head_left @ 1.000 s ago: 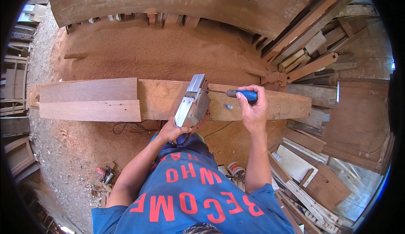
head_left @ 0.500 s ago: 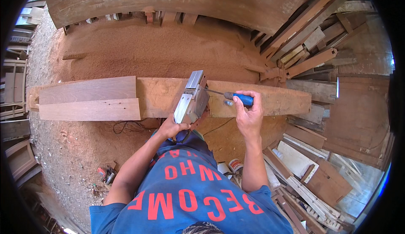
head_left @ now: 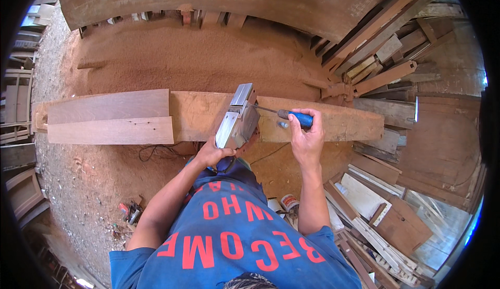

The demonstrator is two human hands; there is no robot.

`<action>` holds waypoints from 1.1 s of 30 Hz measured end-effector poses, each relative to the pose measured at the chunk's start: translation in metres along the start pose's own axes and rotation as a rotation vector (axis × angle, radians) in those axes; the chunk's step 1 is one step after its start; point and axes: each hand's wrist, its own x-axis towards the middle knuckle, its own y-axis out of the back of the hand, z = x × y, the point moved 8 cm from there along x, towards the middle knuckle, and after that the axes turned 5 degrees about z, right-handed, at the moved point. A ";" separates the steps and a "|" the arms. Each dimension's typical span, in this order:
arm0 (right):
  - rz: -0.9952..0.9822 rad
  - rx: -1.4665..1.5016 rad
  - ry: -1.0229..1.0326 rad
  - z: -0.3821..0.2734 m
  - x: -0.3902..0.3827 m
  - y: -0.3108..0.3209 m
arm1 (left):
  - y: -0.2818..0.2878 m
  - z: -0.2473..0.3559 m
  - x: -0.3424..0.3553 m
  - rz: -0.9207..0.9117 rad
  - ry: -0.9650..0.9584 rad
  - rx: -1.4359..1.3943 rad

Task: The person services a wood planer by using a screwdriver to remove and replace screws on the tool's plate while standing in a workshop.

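An electric hand planer (head_left: 238,120) rests tilted on the wooden bench (head_left: 333,122), its silver sole plates facing up. My left hand (head_left: 212,152) is closed around its near end. Wrapped in the fingers of my right hand (head_left: 307,138) is a screwdriver (head_left: 299,118) with a blue handle. Its thin shaft points left, and the tip meets the planer's side near the gap between the two plates. Just below the shaft, a small pale blue piece (head_left: 283,125) lies on the bench.
Two flat boards (head_left: 109,117) lie side by side on the bench's left part. Sawdust (head_left: 198,54) covers the ground beyond. Wood offcuts (head_left: 385,75) are heaped at the right. A dark cable (head_left: 151,152) hangs below the bench, and a small tub (head_left: 289,202) stands near my right arm.
Both hands, the planer and the screwdriver keep nearly the same pose. The whole view has shifted slightly, with the bench a little higher in the picture.
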 end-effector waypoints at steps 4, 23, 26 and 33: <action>0.047 -0.016 0.051 -0.001 0.003 0.002 | 0.003 -0.009 0.003 0.011 0.019 0.026; -0.480 -0.555 0.075 -0.018 0.059 -0.004 | -0.002 -0.044 0.013 0.071 0.079 0.138; -0.593 -0.596 0.005 -0.012 0.069 -0.003 | 0.001 -0.034 0.005 0.128 0.104 0.329; -0.821 -0.648 -0.341 0.007 0.085 0.001 | 0.000 -0.012 -0.010 0.136 0.186 0.506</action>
